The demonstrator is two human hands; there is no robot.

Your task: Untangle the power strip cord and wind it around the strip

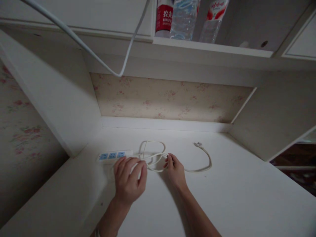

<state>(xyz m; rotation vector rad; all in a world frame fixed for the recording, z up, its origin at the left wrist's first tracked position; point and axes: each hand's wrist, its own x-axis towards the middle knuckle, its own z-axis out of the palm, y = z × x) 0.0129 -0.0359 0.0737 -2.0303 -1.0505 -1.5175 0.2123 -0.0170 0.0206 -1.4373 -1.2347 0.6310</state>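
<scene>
A white power strip (112,155) with blue sockets lies on the white desk (237,194). Its white cord (153,154) is looped loosely beside it and runs right to a plug (198,144) lying flat. My left hand (129,179) rests over the cord just right of the strip, fingers curled around it. My right hand (175,169) pinches the cord loops at their right side between thumb and fingers.
A shelf above holds three plastic water bottles (184,19). A separate white cable (98,56) hangs down in front of the shelf. White side panels flank the desk; floral wallpaper (170,97) covers the back. The desk's right edge drops off at the far right.
</scene>
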